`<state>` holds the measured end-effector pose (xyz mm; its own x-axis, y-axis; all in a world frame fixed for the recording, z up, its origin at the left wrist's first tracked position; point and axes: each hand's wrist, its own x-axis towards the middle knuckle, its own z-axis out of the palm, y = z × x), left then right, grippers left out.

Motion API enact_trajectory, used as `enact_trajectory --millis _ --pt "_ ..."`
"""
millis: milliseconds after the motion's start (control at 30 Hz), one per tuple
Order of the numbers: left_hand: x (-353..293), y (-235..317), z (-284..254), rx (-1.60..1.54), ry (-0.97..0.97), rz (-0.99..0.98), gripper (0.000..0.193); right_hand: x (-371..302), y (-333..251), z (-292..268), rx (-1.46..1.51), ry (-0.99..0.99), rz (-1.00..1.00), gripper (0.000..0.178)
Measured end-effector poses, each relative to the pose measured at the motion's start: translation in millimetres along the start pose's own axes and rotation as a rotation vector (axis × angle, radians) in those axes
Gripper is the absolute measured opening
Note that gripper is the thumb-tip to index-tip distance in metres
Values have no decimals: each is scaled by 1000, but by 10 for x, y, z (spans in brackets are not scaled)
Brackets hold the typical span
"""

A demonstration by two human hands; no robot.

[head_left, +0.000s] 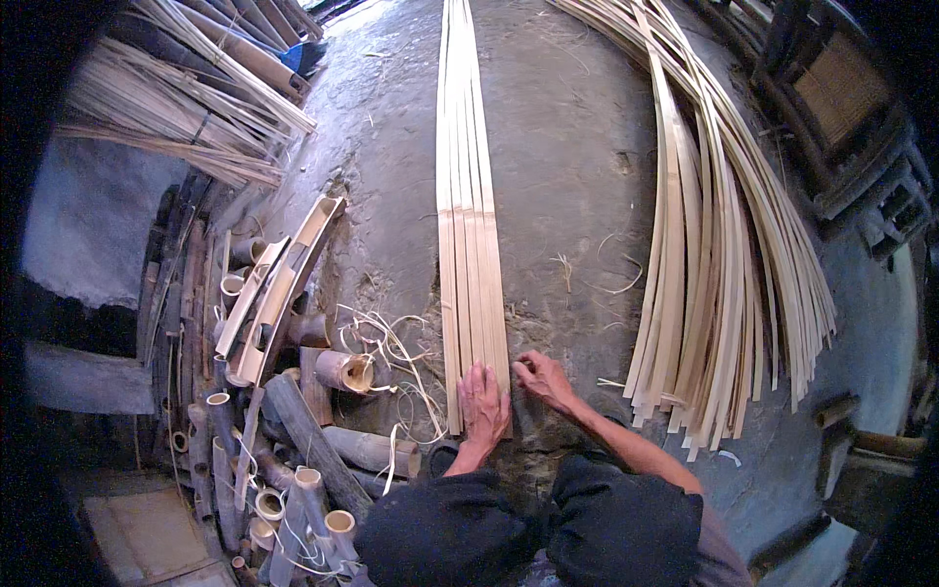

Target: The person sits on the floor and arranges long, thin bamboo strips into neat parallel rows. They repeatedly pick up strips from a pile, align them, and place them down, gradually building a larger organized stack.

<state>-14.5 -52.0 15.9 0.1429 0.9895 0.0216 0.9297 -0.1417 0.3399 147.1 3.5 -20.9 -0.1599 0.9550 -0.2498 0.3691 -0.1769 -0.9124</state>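
Note:
Several long, pale bamboo strips [468,284] lie side by side on the floor, running straight away from me. My left hand [483,409] rests flat on their near ends, fingers stretched forward along them. Just to the right of the strips is my right hand [544,380], its fingers curled together close to the outer edge. Whether anything sits between those fingers is too small to make out. My knees, in dark cloth, are bent below both hands.
A large fanned bundle of bamboo strips [704,293] spreads over the floor at right. Cut bamboo tubes [347,372] and split pieces [284,284] are heaped at left, with curly shavings [391,342] beside them. More thin strips [176,108] lie far left. A wooden chair [841,98] stands far right.

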Motion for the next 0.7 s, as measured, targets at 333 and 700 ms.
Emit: enact_trajectory --millis 333,700 --pt "-30 -12 7 -171 3 13 57 -17 -127 159 -160 167 99 30" --pt "-233 -281 -64 -110 89 10 71 -516 -1559 -1453 162 685 32 42"
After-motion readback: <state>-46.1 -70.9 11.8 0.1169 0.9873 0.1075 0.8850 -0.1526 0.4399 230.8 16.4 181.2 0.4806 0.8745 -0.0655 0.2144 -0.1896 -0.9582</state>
